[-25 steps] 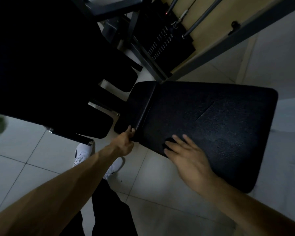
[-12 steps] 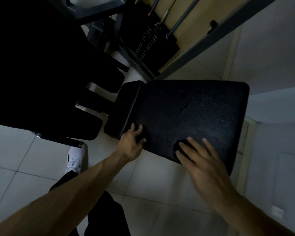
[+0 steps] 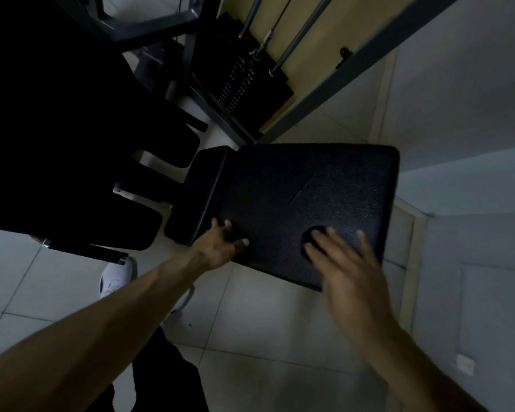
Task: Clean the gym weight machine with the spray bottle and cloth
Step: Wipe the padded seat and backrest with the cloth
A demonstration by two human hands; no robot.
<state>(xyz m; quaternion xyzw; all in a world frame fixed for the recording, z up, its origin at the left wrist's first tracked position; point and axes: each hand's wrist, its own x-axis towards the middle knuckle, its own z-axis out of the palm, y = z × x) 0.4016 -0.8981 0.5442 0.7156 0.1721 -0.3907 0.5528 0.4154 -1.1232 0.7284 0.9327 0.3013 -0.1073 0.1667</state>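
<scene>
The weight machine's seat pad [image 3: 309, 185] is a broad rectangle of black vinyl with rounded corners and a fine pebbled grain, crossed by one slanting crease. A narrower cushion [image 3: 199, 197] of smoother, slightly glossy vinyl joins its left end along a straight seam.

The left hand [image 3: 220, 248] lies over the pad's near edge just beside that seam. Its fingers [image 3: 228, 224] are released and spread, tips and thumb flat on the vinyl.

The right hand [image 3: 348, 278] is blurred. Its fingers [image 3: 366, 248] are straight and fanned, clenched on nothing, above the pad's near right part. Just beyond the fingertips a small dark cloth [image 3: 311, 237] sits on the pad as a soft rounded lump – whether the fingertips touch it cannot be told.

Behind the pad stands the black weight stack [image 3: 241, 78], its plates marked with rows of small pale labels, and two round metal guide rods [image 3: 304, 34] rise from it. A grey square-section frame bar [image 3: 369, 60] runs diagonally past. The floor [image 3: 265, 337] is pale matte tile, with a white shoe [image 3: 115, 281] on it.
</scene>
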